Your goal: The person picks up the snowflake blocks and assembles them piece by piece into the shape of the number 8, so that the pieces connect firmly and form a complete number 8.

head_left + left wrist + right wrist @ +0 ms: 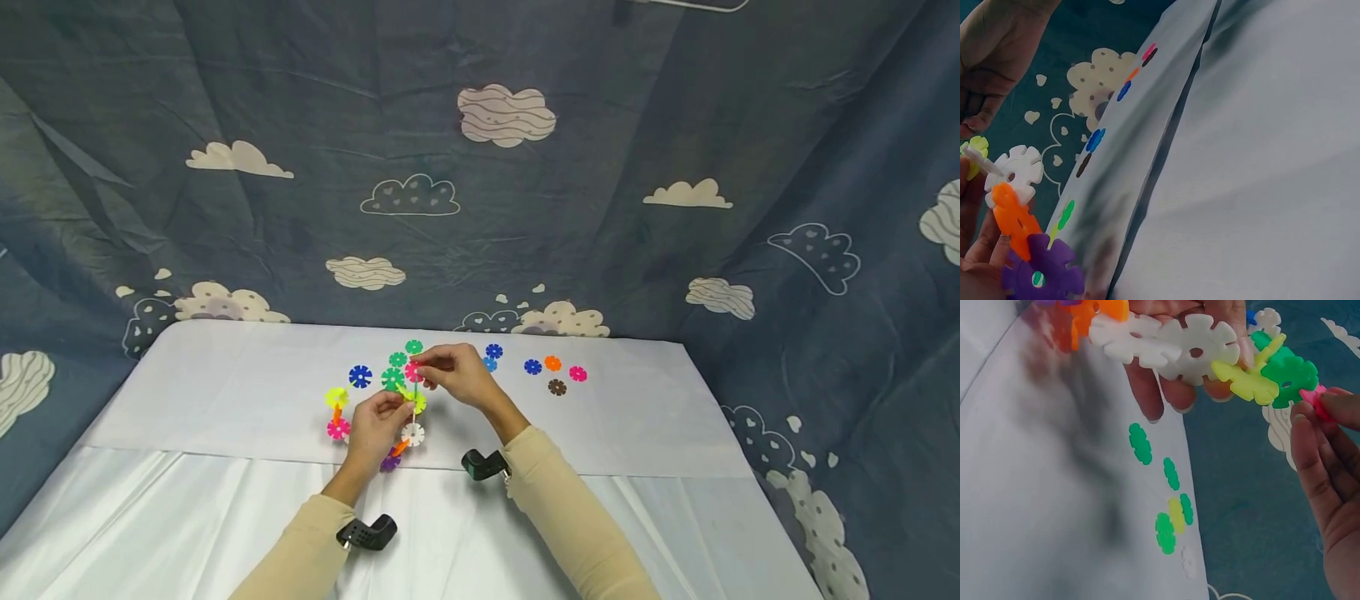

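Note:
A chain of interlocked plastic snowflake discs hangs from the left hand, whose fingers and thumb pinch it near a yellow disc. Along the chain sit a purple disc, an orange disc, a white disc and a green disc. The right hand pinches a pink disc between thumb and fingers, against the green disc's edge; whether their slots are joined I cannot tell. Another pink disc and a yellow disc show left of the left hand.
Loose green discs lie on the white table behind the hands. To the right are blue discs, an orange disc, a pink disc and a brown disc. A dark cloud-print curtain stands behind the table.

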`<state>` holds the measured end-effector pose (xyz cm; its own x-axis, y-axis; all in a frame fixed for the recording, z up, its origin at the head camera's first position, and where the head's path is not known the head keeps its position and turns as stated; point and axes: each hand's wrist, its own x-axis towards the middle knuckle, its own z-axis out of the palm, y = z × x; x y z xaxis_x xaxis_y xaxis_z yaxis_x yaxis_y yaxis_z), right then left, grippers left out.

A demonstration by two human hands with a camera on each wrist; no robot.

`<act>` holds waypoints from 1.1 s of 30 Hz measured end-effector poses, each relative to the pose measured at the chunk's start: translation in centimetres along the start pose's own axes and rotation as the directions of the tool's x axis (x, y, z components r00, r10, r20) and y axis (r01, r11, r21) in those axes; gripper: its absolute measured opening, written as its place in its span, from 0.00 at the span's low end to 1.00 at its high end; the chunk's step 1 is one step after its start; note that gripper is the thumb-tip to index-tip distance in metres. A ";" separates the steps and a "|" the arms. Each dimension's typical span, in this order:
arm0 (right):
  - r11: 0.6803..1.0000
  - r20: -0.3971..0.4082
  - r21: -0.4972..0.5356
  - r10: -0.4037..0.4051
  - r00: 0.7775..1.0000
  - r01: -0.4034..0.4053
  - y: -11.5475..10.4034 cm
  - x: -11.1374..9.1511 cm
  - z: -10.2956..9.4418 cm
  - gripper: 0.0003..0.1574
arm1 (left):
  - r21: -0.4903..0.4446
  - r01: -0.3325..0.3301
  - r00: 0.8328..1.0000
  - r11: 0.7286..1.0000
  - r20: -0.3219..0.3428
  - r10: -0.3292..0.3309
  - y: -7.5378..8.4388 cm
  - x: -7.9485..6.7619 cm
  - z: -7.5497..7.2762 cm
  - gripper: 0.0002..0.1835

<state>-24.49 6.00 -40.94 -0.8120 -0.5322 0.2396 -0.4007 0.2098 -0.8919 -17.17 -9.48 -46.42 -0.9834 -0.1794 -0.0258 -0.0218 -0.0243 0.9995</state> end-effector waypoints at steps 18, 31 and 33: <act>1.000 -0.001 -0.018 0.010 1.000 -0.010 0.0 -0.5 0.1 0.08 | -0.030 0.042 0.998 0.999 -0.042 -0.043 -0.6 -0.6 0.3 0.06; 0.999 -0.008 -0.044 0.002 1.000 -0.003 0.1 -0.6 0.2 0.12 | -0.046 0.063 0.997 0.997 -0.032 -0.064 -0.2 -0.6 0.4 0.08; 0.999 -0.010 -0.038 -0.021 1.000 0.021 0.0 -0.5 0.2 0.12 | -0.057 0.053 0.998 0.997 -0.024 -0.055 -0.1 -0.6 0.5 0.08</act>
<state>-23.95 6.12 -41.11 -0.8077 -0.5282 0.2621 -0.4332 0.2300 -0.8715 -16.64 -8.87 -46.48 -0.9763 -0.2010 -0.0809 -0.0639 -0.0896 0.9939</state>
